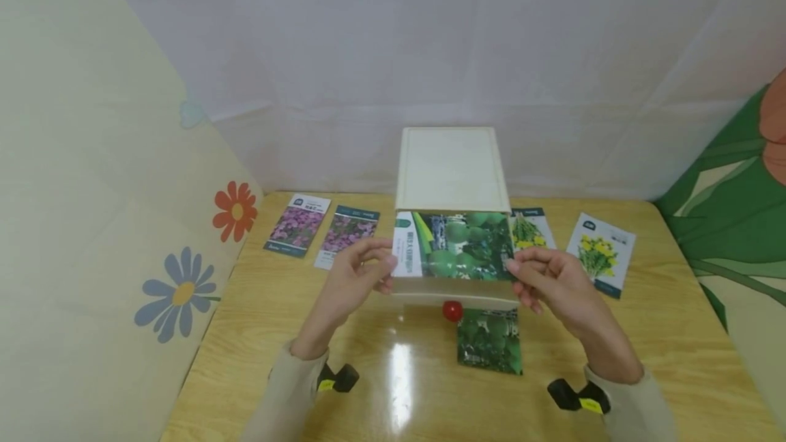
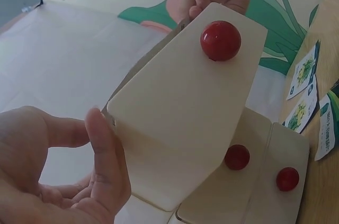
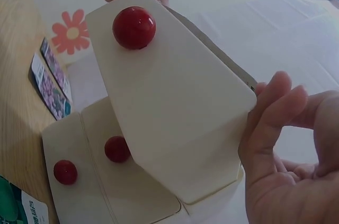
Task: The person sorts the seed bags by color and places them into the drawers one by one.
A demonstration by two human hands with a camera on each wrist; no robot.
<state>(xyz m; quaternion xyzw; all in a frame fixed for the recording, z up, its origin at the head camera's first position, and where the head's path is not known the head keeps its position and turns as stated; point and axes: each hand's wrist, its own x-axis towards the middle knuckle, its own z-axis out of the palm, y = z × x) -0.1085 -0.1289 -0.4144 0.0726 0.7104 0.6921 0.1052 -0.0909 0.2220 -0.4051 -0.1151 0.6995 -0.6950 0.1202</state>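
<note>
A green seed packet [image 1: 469, 244] with pictures of round green fruit lies flat across the mouth of a pulled-out top drawer [image 1: 430, 287]. My left hand [image 1: 353, 278] pinches its left edge, thumb on top; at the opposite edge my right hand [image 1: 559, 285] pinches it likewise. The fingers of both hands sit close against the drawer's sides. In the left wrist view, the cream drawer front [image 2: 180, 107] bears a round red knob [image 2: 221, 41] and hides most of the packet. The cabinet's white top [image 1: 451, 166] extends behind the drawer.
Another green packet [image 1: 489, 341] lies on the wooden table [image 1: 356, 394] before the cabinet. Two purple-flower packets [image 1: 297, 225] [image 1: 346, 230] lie left, two yellow-flower packets [image 1: 533, 229] [image 1: 600, 252] right. Lower drawers [image 3: 92, 176] with red knobs [image 3: 65, 172] appear closed.
</note>
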